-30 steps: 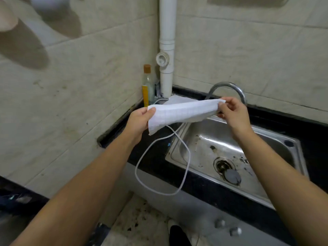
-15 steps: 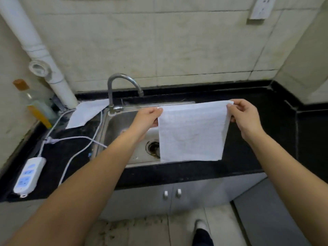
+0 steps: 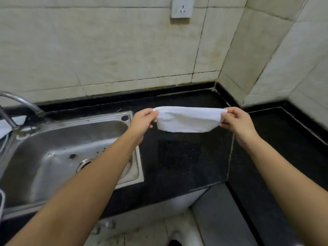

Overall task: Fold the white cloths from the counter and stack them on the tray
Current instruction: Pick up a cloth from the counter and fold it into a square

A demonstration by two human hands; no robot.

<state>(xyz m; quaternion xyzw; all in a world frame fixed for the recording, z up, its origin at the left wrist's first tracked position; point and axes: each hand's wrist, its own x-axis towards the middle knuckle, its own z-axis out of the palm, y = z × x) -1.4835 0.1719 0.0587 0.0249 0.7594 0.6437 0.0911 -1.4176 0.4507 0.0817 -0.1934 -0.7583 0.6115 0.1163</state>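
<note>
White cloth (image 3: 188, 121) held in the air above the black counter (image 3: 186, 160), to the right of the sink (image 3: 71, 153), stretched level between both hands. It hangs as a short, doubled band — upper edge taut, lower edge sagging in a shallow curve, apparently clear of the counter surface. Left hand (image 3: 142, 122) pinches the cloth's left end, fingers (image 3: 153, 113) closed over the top edge with the thumb beneath; right hand (image 3: 237, 121) pinches the right end the same way, fingers clenched on the fabric. Both forearms reach in from the bottom of the view, the left one crossing over the sink's right rim. Sink is stainless steel, stained, with a drain visible beside the left forearm. Faucet (image 3: 21, 102) arches in from the far left edge. Behind it, a second white cloth (image 3: 10, 121) lies on the counter — only partly in view. Tiled wall (image 3: 106, 50) behind the counter; a white wall socket (image 3: 181, 7) sits at the top of the view. Counter turns a corner at the right.
</note>
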